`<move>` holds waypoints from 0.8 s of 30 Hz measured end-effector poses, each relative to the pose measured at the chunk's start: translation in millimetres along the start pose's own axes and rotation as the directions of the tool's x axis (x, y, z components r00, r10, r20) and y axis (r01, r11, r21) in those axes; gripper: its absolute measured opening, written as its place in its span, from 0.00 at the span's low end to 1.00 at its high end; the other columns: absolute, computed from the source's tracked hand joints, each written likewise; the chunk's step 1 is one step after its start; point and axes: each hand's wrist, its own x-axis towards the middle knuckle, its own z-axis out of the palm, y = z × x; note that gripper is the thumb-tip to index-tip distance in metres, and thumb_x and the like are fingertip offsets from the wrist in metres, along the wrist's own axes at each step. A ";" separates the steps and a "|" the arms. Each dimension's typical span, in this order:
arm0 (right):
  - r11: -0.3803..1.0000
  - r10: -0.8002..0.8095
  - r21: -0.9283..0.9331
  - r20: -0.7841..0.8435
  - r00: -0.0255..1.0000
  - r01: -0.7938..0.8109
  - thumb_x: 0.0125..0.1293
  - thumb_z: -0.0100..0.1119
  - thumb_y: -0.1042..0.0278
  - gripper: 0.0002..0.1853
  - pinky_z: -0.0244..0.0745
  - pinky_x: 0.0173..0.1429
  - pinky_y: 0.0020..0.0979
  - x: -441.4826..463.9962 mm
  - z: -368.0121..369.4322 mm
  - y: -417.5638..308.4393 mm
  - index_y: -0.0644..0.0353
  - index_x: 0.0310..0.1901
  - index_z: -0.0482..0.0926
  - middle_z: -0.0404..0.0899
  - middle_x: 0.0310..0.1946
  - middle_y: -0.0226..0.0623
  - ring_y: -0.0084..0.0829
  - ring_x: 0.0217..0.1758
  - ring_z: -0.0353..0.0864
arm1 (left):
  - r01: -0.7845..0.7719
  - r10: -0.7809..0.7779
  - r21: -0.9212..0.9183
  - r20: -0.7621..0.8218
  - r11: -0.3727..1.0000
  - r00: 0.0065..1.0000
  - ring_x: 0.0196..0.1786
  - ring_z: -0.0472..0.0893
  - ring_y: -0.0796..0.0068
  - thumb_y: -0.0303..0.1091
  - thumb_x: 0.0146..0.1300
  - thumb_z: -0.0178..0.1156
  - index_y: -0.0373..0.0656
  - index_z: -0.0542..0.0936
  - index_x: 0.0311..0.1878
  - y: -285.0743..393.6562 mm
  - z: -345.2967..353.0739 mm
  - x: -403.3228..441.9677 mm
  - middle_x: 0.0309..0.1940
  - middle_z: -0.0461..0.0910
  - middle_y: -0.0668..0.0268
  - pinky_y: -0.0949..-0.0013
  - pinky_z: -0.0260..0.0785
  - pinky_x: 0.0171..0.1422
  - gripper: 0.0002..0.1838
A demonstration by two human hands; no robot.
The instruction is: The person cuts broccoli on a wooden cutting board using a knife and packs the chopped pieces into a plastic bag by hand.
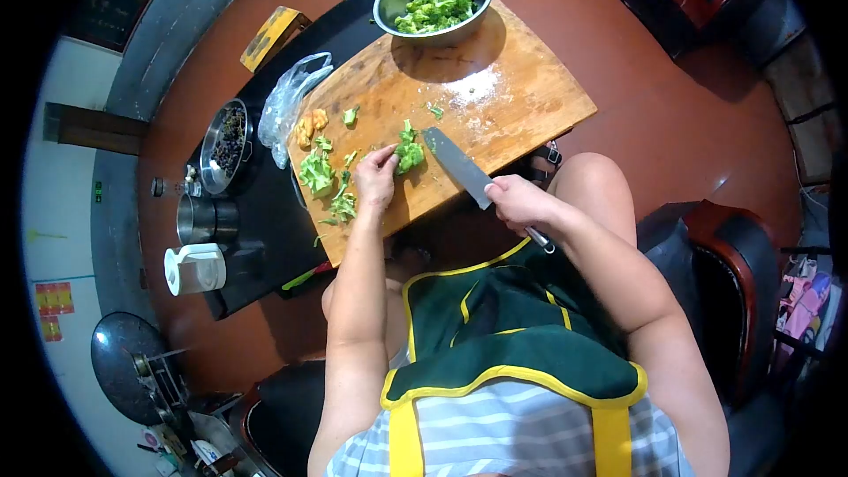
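Note:
A wooden cutting board (530,79) lies in front of me with several green broccoli pieces on its left part. My left hand (375,178) has its fingertips closed against a broccoli piece (410,155) near the board's middle. In my right hand (521,201) is the handle of a cleaver (457,162), its broad blade over the board just right of that piece. Broccoli chunks (316,173) and orange-brown lumps (309,126) lie left of my left hand. A metal bowl (433,31) of cut broccoli stands at the board's far edge.
Left of the board are a clear plastic bag (290,102), a metal basin with dark contents (210,170), a steel pot (196,219) and a white pitcher (196,269). A yellow box (270,37) is at the back left. Dark chairs (717,274) stand right.

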 end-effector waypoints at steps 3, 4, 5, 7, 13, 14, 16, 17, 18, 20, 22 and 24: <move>0.998 0.005 -0.067 -0.122 0.993 -0.013 0.67 0.32 0.67 0.18 0.76 0.26 0.44 -10.5 -4.3 -9.0 0.73 0.34 0.72 0.77 0.23 0.55 0.48 0.22 0.80 | -0.093 0.094 -0.023 0.002 0.995 0.996 0.40 0.80 0.71 0.29 0.58 0.60 0.42 0.83 0.46 4.5 -3.5 3.2 0.35 0.81 0.61 0.71 0.70 0.47 0.12; 0.996 0.012 -0.089 -0.178 0.984 -0.028 0.67 0.32 0.67 0.18 0.77 0.27 0.46 -15.5 -2.1 -12.5 0.73 0.35 0.73 0.77 0.24 0.56 0.49 0.24 0.80 | -0.090 0.090 -0.002 0.007 0.996 0.996 0.40 0.80 0.71 0.28 0.58 0.60 0.42 0.82 0.46 9.2 -5.8 1.0 0.36 0.80 0.61 0.71 0.70 0.47 0.12; 0.920 -0.317 -0.333 -0.330 0.889 0.204 0.68 0.34 0.66 0.18 0.76 0.35 0.51 -4.7 7.5 11.7 0.70 0.35 0.73 0.77 0.27 0.62 0.56 0.29 0.80 | -0.090 0.090 0.018 0.010 0.996 0.996 0.40 0.80 0.71 0.28 0.58 0.60 0.42 0.82 0.47 14.0 -7.6 0.0 0.36 0.80 0.61 0.70 0.70 0.47 0.12; 0.915 -0.238 -0.397 -0.371 0.898 0.079 0.68 0.36 0.65 0.16 0.75 0.39 0.53 -25.9 14.0 -5.6 0.68 0.35 0.73 0.77 0.28 0.63 0.58 0.31 0.79 | -0.111 0.110 -0.010 -0.060 0.994 0.992 0.40 0.80 0.69 0.26 0.58 0.59 0.42 0.81 0.47 18.8 -4.3 -3.0 0.37 0.80 0.61 0.69 0.71 0.47 0.13; 0.853 -0.266 -0.516 -0.311 0.913 0.073 0.68 0.40 0.65 0.12 0.75 0.37 0.53 -41.4 34.5 -5.7 0.66 0.34 0.70 0.77 0.23 0.60 0.57 0.29 0.80 | -0.412 0.479 0.316 -0.173 0.854 0.860 0.40 0.77 0.61 0.21 0.54 0.57 0.43 0.81 0.46 39.9 0.3 -30.4 0.36 0.74 0.58 0.65 0.71 0.44 0.15; 0.850 -0.259 -0.522 -0.298 0.919 0.070 0.68 0.40 0.66 0.12 0.75 0.37 0.53 -40.7 36.0 -2.9 0.66 0.34 0.70 0.77 0.23 0.60 0.57 0.29 0.80 | -0.394 0.461 0.304 -0.190 0.867 0.867 0.40 0.77 0.61 0.21 0.53 0.58 0.44 0.81 0.46 37.7 0.3 -34.1 0.36 0.74 0.59 0.65 0.70 0.45 0.16; 0.842 -0.251 -0.536 -0.273 0.929 0.070 0.67 0.41 0.66 0.12 0.75 0.37 0.53 -39.0 38.2 0.4 0.66 0.34 0.70 0.78 0.23 0.59 0.56 0.30 0.80 | -0.355 0.419 0.278 -0.219 0.893 0.881 0.41 0.76 0.62 0.23 0.52 0.59 0.45 0.81 0.46 36.0 0.8 -40.0 0.36 0.74 0.60 0.65 0.70 0.47 0.16; 0.836 -0.251 -0.544 -0.261 0.932 0.073 0.67 0.41 0.67 0.11 0.75 0.37 0.53 -38.1 39.3 1.6 0.66 0.34 0.70 0.78 0.24 0.59 0.56 0.30 0.80 | -0.307 0.362 0.238 -0.242 0.922 0.900 0.41 0.76 0.63 0.23 0.52 0.59 0.44 0.82 0.45 35.7 2.2 -42.5 0.36 0.74 0.60 0.65 0.70 0.47 0.15; 0.831 -0.252 -0.551 -0.248 0.935 0.077 0.67 0.41 0.67 0.11 0.75 0.37 0.52 -37.4 40.7 2.4 0.66 0.34 0.70 0.78 0.24 0.59 0.56 0.30 0.80 | -0.313 0.372 0.246 -0.250 0.917 0.894 0.41 0.77 0.62 0.23 0.52 0.59 0.44 0.81 0.45 34.0 2.7 -43.8 0.36 0.74 0.60 0.65 0.70 0.46 0.15; 0.829 -0.246 -0.553 -0.240 0.939 0.076 0.66 0.41 0.67 0.11 0.75 0.37 0.52 -33.9 42.3 0.1 0.66 0.35 0.70 0.78 0.25 0.60 0.56 0.31 0.80 | -0.332 0.398 0.261 -0.267 0.906 0.877 0.40 0.77 0.61 0.23 0.53 0.58 0.43 0.81 0.44 31.0 4.5 -42.4 0.36 0.75 0.58 0.65 0.71 0.44 0.14; 0.822 -0.271 -0.563 -0.246 0.931 0.090 0.67 0.41 0.66 0.11 0.75 0.35 0.51 -28.1 45.5 1.6 0.66 0.35 0.69 0.78 0.23 0.58 0.55 0.29 0.80 | -0.347 0.428 0.292 -0.286 0.891 0.858 0.40 0.77 0.61 0.24 0.52 0.58 0.42 0.81 0.43 29.8 5.2 -41.6 0.36 0.76 0.58 0.64 0.71 0.45 0.14; 0.807 -0.325 -0.579 -0.265 0.908 0.119 0.70 0.42 0.64 0.12 0.75 0.31 0.51 -19.3 50.2 6.1 0.64 0.35 0.68 0.76 0.19 0.55 0.55 0.25 0.79 | -0.346 0.431 0.294 -0.307 0.891 0.849 0.41 0.78 0.60 0.24 0.52 0.59 0.41 0.81 0.43 28.2 6.2 -40.6 0.37 0.77 0.57 0.64 0.72 0.46 0.13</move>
